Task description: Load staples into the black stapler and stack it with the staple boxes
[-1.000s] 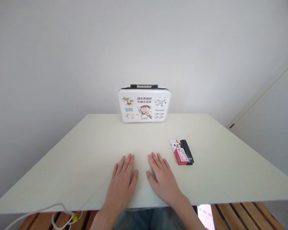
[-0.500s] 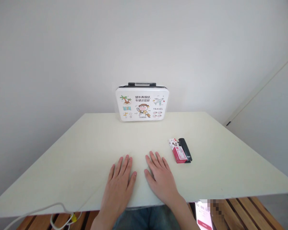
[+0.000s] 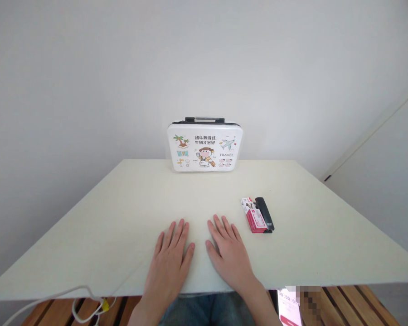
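My left hand (image 3: 170,262) lies palm down on the pale table (image 3: 122,208), fingers stretched out, with nothing in it. Beside it, my right hand (image 3: 229,256) rests flat in the same way, fingers slightly spread and holding nothing. A black stapler (image 3: 265,215) lies to the right, beyond my right hand. Against its left side sits a small red and white box (image 3: 254,217), probably part of the same stationery. Neither hand touches them.
A white case (image 3: 205,147) with cartoon prints and a black handle stands upright at the back, near the wall. At the front left a white cable (image 3: 64,290) hangs over the edge. A lit phone (image 3: 289,308) lies on the wooden slats (image 3: 352,308) below the table.
The view has shifted slightly, so the case, stapler and box appear a little farther right. Both hands stay flat on the table.
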The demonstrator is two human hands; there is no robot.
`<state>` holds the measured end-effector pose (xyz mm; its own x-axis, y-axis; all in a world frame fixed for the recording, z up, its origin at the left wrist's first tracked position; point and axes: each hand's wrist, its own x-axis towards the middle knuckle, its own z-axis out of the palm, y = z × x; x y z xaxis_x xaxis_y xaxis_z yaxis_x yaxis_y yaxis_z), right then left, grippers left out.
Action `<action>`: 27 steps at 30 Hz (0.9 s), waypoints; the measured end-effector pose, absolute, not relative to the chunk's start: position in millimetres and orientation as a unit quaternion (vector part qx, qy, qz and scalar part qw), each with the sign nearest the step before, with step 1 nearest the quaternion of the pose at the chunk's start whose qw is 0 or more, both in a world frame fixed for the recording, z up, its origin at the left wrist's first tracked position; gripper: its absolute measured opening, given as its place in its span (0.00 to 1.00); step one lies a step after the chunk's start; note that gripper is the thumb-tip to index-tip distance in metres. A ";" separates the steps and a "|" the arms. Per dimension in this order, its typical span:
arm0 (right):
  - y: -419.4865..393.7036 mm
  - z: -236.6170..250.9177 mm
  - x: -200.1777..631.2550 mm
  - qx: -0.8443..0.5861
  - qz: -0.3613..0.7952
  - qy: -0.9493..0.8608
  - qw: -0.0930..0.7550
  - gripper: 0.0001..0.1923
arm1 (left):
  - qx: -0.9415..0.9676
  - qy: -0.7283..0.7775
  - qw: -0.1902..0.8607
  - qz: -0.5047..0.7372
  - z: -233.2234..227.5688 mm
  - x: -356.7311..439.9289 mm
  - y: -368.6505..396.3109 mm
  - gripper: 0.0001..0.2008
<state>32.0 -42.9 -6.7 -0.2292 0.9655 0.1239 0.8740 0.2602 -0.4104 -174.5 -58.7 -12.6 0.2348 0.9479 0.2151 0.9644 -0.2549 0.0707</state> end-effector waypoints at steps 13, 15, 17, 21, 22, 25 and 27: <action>-42.6 -8.4 33.1 -0.588 0.143 -0.772 0.197 0.30 | -0.783 -0.609 0.021 -0.121 -10.5 -174.8 -58.0 0.30; -42.1 -10.5 32.7 -0.585 0.148 -0.771 0.205 0.30 | -0.782 -0.609 0.007 -0.134 -12.5 -176.1 -57.6 0.30; -42.0 -12.5 32.0 -0.580 0.160 -0.767 0.222 0.30 | -0.773 -0.613 -0.021 -0.160 -15.3 -174.0 -57.8 0.30; -42.5 -6.9 40.8 -0.567 0.246 -0.716 0.324 0.30 | -0.716 -0.616 -0.191 -0.266 -15.8 -145.0 -60.3 0.31; -42.1 -2.7 48.2 -0.563 0.265 -0.695 0.361 0.29 | -0.687 -0.606 -0.266 -0.299 -13.7 -131.4 -60.4 0.31; -35.6 11.2 87.5 -0.574 0.245 -0.626 0.467 0.27 | -0.579 -0.517 -0.500 -0.383 -3.7 -80.6 -53.7 0.31; -25.0 15.3 123.5 -0.613 0.199 -0.559 0.521 0.27 | -0.533 -0.453 -0.594 -0.397 3.4 -44.7 -42.2 0.32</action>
